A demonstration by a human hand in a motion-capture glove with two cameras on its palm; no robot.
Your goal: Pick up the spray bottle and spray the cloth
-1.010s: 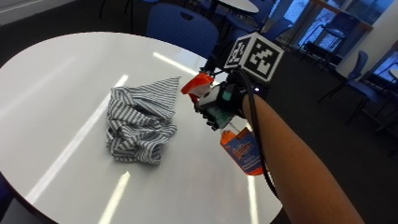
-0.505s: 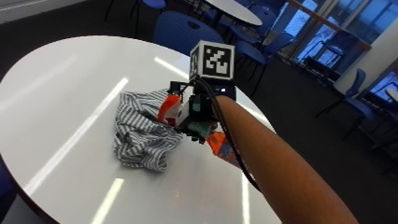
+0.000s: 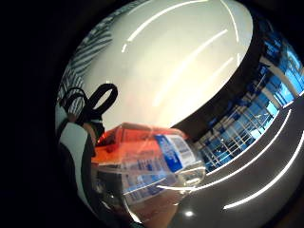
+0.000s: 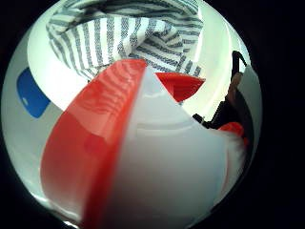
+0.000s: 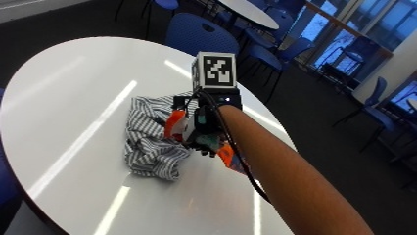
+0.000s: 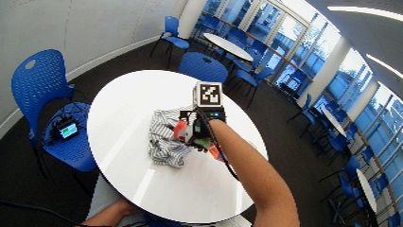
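Holding the spray bottle (image 5: 218, 147) up off the table (image 5: 72, 88) right now, my gloved right hand (image 5: 205, 129) wrapped around its neck, fingers curled round it just under the orange-and-white spray head (image 5: 176, 125). Can't actually see whether a finger sits on the trigger, so no claims there.

The striped cloth (image 5: 153, 142) is bunched in a heap on the table directly ahead of my fingers, with the nozzle end close over its near edge. From the thumb-side palm camera the spray head (image 4: 143, 152) fills most of the view and the cloth (image 4: 124, 33) sits right beyond it, so the aim looks about right to me.

What could go wrong, as far as I can judge:
- the nozzle looks very close to the fabric, so a squeeze might soak one spot or drag the tip into a fold and tug the cloth along
- if the bottle is tilted too far, the pickup tube could miss the liquid and I'd just pump air
- anything aimed slightly high would land on the bare tabletop past the cloth

As for contents: the bottle body (image 3: 156, 171) is clear with a blue label, and it seems to hold clear liquid, but I can't tell the level. No other containers around.
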